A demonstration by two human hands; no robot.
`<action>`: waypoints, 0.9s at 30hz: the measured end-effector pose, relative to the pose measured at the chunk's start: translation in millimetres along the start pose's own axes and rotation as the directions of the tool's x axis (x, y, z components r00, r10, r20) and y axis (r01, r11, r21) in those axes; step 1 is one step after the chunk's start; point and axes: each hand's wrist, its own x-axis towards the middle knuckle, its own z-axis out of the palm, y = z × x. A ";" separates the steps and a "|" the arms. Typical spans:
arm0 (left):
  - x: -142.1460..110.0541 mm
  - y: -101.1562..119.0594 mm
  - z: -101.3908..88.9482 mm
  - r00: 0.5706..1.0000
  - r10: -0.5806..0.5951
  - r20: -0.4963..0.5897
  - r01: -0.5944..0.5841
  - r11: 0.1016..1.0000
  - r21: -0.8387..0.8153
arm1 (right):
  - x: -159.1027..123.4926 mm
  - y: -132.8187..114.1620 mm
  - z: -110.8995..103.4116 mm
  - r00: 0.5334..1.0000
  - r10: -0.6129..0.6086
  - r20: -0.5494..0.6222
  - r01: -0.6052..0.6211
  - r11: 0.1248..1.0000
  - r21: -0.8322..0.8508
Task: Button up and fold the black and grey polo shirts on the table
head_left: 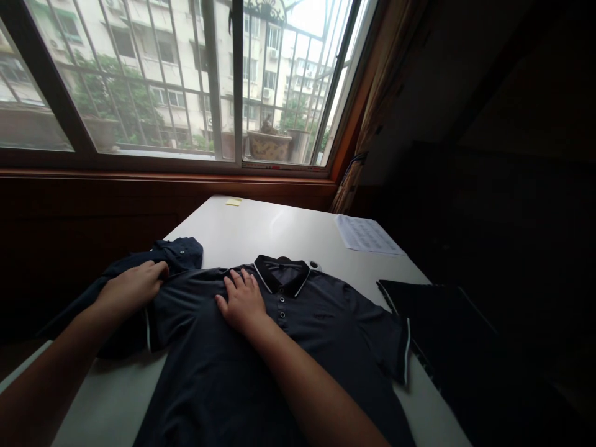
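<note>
A dark polo shirt [321, 335] lies spread face up on the white table [274, 223], its collar [294, 284] toward the window and its buttons showing. My right hand [244, 301] rests flat on the chest left of the collar, fingers apart. Over at the left sleeve [174, 310], my left hand [135, 285] has its fingers bent together on the cloth at the sleeve's upper edge, pinching it; the fingertips are partly hidden. Behind that hand lies another dark garment [184, 251] with a small button, bunched at the table's left edge.
Printed papers [367, 234] lie at the table's back right, and a yellow sticky note [233, 202] at the back left. A dark flat item [433, 310] lies along the right edge. Beyond the table are a barred window [186, 81] and a tied curtain [367, 136].
</note>
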 end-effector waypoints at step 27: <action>62.2 91.2 60.2 0.978 0.155 -0.136 -0.158 0.987 -0.008 | -10.4 2.9 -8.3 0.993 0.031 -0.117 -0.040 0.996 -0.075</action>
